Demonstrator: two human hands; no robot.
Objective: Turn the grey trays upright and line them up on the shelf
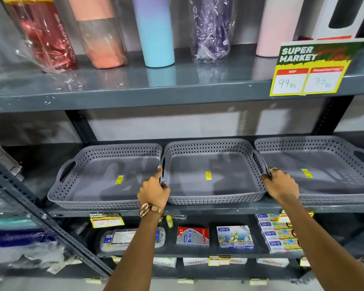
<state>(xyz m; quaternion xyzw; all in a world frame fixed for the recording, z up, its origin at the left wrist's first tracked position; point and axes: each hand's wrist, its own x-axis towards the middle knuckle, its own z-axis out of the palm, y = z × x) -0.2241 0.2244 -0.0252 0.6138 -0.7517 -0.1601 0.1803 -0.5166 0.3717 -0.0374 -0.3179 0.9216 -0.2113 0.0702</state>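
Note:
Three grey perforated trays stand upright, side by side, on the middle shelf (198, 208). The left tray (88, 198) and the right tray (324, 143) each carry a yellow sticker inside. Between them sits the middle tray (214, 199), also with a sticker. My left hand (153, 191), with a watch at the wrist, grips the middle tray's left handle. My right hand (282, 184), wearing a ring, grips its right handle. All three trays rest flat near the shelf's front edge.
The shelf above holds several tall bottles (156, 32), some in plastic wrap, and a price sign (309, 68) hangs off its edge. Below lie stationery boxes (192, 236) and stacked crayon packs (280, 234). A slanted metal brace (40, 215) crosses at left.

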